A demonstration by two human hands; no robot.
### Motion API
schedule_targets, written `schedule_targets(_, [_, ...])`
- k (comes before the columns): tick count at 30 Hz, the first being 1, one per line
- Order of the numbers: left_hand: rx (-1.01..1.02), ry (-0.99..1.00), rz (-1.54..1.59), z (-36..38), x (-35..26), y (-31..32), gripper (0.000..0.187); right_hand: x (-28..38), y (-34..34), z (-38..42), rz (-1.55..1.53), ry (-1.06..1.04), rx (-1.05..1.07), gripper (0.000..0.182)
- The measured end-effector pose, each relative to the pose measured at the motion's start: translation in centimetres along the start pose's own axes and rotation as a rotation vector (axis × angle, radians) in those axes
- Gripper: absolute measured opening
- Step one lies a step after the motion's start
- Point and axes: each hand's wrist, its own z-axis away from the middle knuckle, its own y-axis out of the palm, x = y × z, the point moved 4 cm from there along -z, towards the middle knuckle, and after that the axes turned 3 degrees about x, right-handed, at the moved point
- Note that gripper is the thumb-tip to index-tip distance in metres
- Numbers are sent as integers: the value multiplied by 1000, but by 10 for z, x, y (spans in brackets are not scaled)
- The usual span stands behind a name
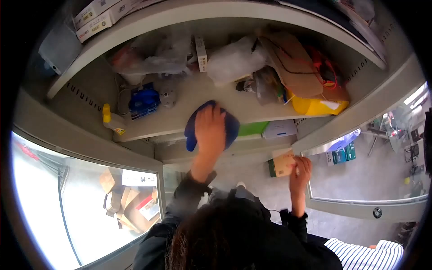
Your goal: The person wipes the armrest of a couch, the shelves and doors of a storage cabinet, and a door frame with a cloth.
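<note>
And here's the left hand, palm down on the dark blue cloth at the pale shelf's front edge, its fingers loosely spread over the fabric! Off to the right, the right hand hovers beside the brown-and-green cardboard box in view, fingers partly curled; whether they hold anything, I can't tell

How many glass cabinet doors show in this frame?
2: the left door, out past the left sleeve, and the right door, beside the right hand.
</note>
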Motion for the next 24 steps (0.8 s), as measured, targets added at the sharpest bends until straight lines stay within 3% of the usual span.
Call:
schedule_targets(4, [71, 52, 87, -23, -48, 29, 29, 61, 55, -61, -261, -160, 93, 37])
schedule_targets(7, [17, 149, 174, -32, -62, 32, 25, 109, 75, -95, -270, -240, 61, 44])
schedule_targets(9, [134, 26, 135, -35, -42, 22, 25, 122, 85, -103, -209, -287, 18, 45])
schedule_targets(11, [106, -12, 20, -16, -14, 17, 40, 136, 96, -109, -12, -359, 48, 44])
schedule_targets(14, [30, -49, -154, 10, 35, -9, 49, 172, 131, -112, -246, -491, 131, 47])
schedule_targets(18, [-54, -315, -228, 39, 99, -56, 38, 247, 176, -100, -354, -690, 140, 46])
schedule_targets(21, [-28, -352, -299, 39, 103, -60, 37, 265, 186, -105, -277, -765, 154, 46])
schedule_targets(24, [91, -282, -177, 24, 84, -49, 36, 228, 162, -112, -373, -701, 149, 38])
